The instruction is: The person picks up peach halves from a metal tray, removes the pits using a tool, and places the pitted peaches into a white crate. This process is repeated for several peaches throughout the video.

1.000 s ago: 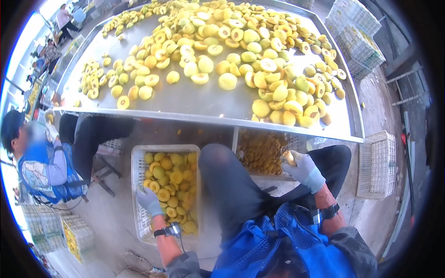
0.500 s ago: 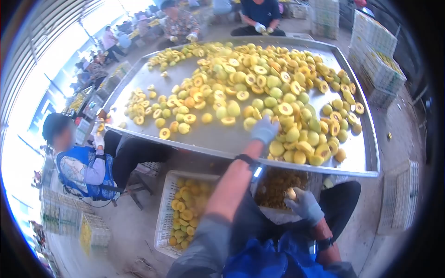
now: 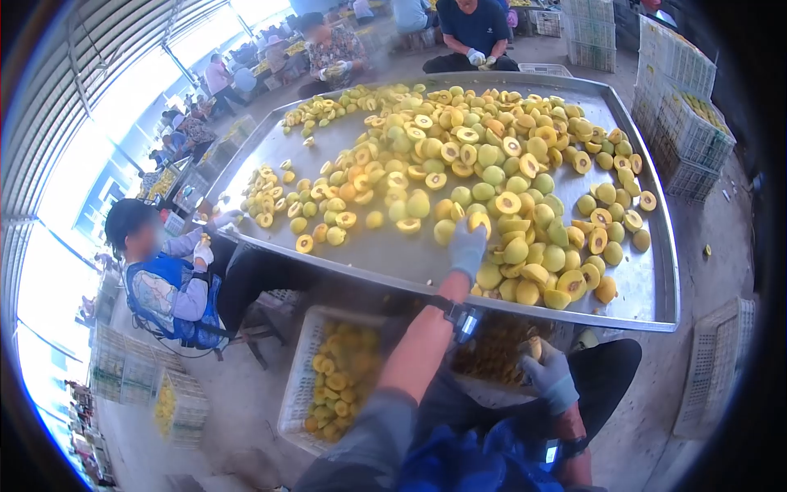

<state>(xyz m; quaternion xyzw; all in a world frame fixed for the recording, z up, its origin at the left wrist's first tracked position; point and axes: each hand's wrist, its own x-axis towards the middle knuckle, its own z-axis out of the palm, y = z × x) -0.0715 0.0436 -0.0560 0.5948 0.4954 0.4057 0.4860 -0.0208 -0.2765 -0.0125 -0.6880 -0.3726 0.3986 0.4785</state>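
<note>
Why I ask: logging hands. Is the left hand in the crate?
No, the left hand is at the fruit pile on the metal table.

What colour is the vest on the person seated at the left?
The vest is bright blue; it shows best in the head view.

Well to the right of the right hand (image 3: 551, 379), a whitish slatted plastic crate (image 3: 715, 365) sits on the grey floor (image 3: 635, 402). Beyond and right of the left hand (image 3: 467, 248) rise stacked white plastic crates (image 3: 687, 111). Far left of it sits a co-worker in a blue vest (image 3: 168, 283); farther ahead, a person in a dark-blue T-shirt (image 3: 473, 31).
</note>
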